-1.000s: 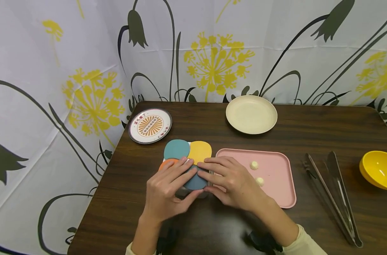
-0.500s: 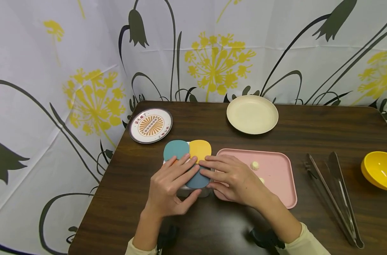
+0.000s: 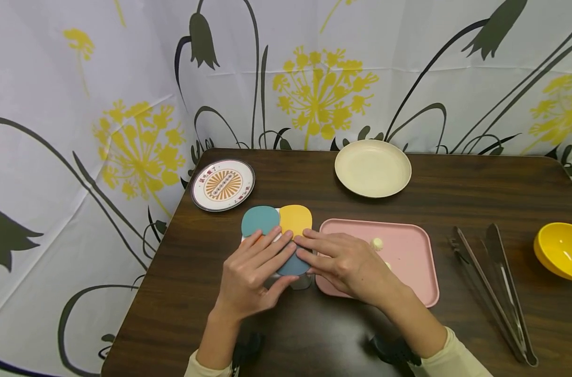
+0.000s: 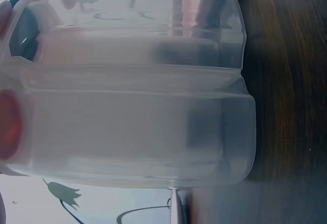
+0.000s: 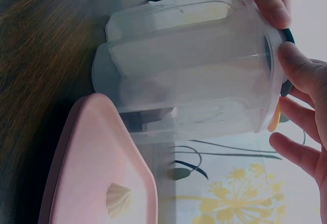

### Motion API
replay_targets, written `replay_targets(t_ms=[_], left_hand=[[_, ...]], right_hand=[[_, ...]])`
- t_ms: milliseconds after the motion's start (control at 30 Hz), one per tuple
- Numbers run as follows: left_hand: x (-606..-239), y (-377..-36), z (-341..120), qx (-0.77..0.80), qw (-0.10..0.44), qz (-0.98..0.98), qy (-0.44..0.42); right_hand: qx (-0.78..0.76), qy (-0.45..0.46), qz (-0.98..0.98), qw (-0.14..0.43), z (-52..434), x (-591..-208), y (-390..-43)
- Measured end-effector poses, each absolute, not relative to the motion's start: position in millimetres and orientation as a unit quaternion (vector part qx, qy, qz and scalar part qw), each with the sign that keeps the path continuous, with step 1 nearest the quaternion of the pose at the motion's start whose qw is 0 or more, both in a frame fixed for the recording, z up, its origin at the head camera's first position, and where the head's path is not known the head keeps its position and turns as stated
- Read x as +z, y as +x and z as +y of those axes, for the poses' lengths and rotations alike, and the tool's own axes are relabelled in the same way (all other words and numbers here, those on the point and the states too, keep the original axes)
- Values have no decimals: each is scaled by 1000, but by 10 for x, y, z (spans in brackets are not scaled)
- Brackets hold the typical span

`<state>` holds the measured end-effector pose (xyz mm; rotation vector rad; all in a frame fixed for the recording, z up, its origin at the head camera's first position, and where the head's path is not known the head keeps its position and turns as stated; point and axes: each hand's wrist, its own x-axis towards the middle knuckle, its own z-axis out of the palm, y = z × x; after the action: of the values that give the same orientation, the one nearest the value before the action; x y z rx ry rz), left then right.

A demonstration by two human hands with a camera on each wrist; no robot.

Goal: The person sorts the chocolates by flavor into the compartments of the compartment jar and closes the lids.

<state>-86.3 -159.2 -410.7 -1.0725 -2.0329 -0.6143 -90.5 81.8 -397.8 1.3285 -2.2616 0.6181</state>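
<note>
A clear plastic container (image 3: 304, 283) with four round coloured lids stands on the dark table just left of the pink tray (image 3: 408, 262). The teal lid (image 3: 260, 220) and yellow lid (image 3: 296, 219) show at the back. My left hand (image 3: 253, 272) holds the container, fingers laid over the top and thumb on its near wall; it covers most of the orange lid (image 5: 276, 119). My right hand (image 3: 347, 264) grips the blue lid (image 3: 295, 266), its fingers on the lid's rim and its thumb on the container (image 5: 189, 81). The left wrist view is filled by the container wall (image 4: 143, 106).
Two small white shell-shaped pieces (image 3: 377, 243) lie on the pink tray (image 5: 97, 173). Metal tongs (image 3: 493, 283) and a yellow bowl (image 3: 561, 251) are at the right. A cream plate (image 3: 372, 168) and a patterned plate (image 3: 223, 185) sit at the back. A flowered curtain hangs behind.
Both hands have slid a little further over the container's top. The left fingers now cover more of the orange lid. The container has barely moved.
</note>
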Motion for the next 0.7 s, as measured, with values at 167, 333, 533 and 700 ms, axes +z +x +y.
replay_targets(t_ms=[167, 333, 533, 700], left_hand=[[-4111, -869, -1600, -228, 379, -789, -425], [-4113, -872, -1594, -221, 392, -784, -428], [-4118, -878, -1570, -211, 406, -779, -429], [-4115, -882, -1552, -214, 419, -773, -427]], right_hand=[[215, 483, -816, 234, 812, -3979, -903], [212, 488, -813, 236, 814, -3978, -913], [226, 490, -807, 241, 824, -3987, -929], [224, 487, -809, 240, 828, -3983, -928]])
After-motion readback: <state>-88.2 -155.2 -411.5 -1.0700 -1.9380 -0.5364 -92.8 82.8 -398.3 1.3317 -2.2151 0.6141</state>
